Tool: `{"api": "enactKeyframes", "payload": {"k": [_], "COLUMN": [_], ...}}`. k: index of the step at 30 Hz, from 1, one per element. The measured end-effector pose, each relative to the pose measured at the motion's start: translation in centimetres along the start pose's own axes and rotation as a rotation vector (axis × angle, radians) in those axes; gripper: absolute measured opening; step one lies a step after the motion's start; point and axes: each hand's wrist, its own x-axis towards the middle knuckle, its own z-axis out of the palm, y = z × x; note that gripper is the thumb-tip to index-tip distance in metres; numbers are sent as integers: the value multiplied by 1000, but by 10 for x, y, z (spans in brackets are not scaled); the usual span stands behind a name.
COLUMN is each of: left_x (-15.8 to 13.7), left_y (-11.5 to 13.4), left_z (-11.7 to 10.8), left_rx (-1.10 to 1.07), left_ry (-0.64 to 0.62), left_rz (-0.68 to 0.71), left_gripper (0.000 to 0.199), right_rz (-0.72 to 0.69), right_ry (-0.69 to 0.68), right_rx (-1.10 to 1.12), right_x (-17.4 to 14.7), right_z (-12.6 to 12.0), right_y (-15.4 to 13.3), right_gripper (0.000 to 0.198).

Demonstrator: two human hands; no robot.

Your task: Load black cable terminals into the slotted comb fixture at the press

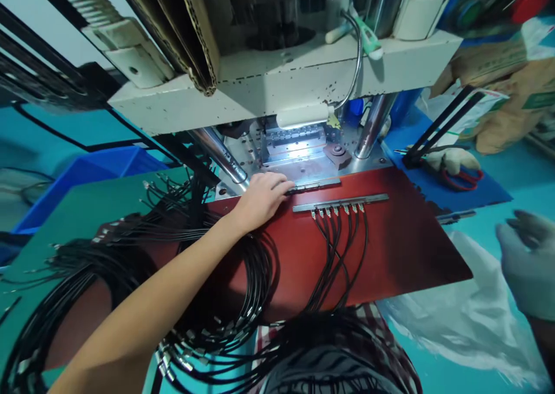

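Note:
My bare left hand (pixel 265 199) reaches over the red board to the front of the press. Its fingers are closed on the left end of a narrow metal bar (pixel 316 185), which lies along the board's back edge. Just in front of that lies a second metal bar (pixel 342 203), with several black cables (pixel 332 261) fixed along it by their metal ends. At the far right edge is my right hand (pixel 526 267) in a grey glove, away from the bars. Its fingers look bent and are blurred, so whether they hold anything cannot be made out.
A lit metal mould (pixel 297 142) sits between the press's steel posts (pixel 376 126), under a white lamp (pixel 303 116). Coiled black cables (pixel 255 278) cover the board's left side. Red-handled scissors (pixel 463 179) lie on the blue surface at right. Clear plastic (pixel 468 307) hangs below.

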Motion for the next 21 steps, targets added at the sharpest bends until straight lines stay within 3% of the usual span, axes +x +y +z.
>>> {"api": "enactKeyframes", "payload": {"k": [1,4,6,8,10,13,17,21], "left_x": [5,16,19,22,23,24,27,35], "left_y": [3,1,-7,-15,-21,-26,-31,-36], "left_z": [2,10,15,17,16,14,10,0], "left_rx": [11,-113,-290,-437,-485,-382,-169,-7], "left_ry": [-24,-33,25,61,71,108,72,-118], "left_rz": [55,85,28,-31,-61,-27,98,209], "left_gripper": [30,27,22,19,16,18,24,26], "right_rz": [-7,-382,-650,-825,-925,-1030,-1109,-1098], "right_ry": [43,-316,-498,-639,-705,-713,-732,-762], "right_rx": [-36,149,201,77,-67,-196,-253,-262], "right_x": [15,51,66,77,84,92,100,102], "right_z": [8,51,92,133,164,187,190,190], "right_y": [-42,-156,-206,-236,-251,-260,-263,-264], "right_gripper": [37,26,28,34,30,25,25,24]}}
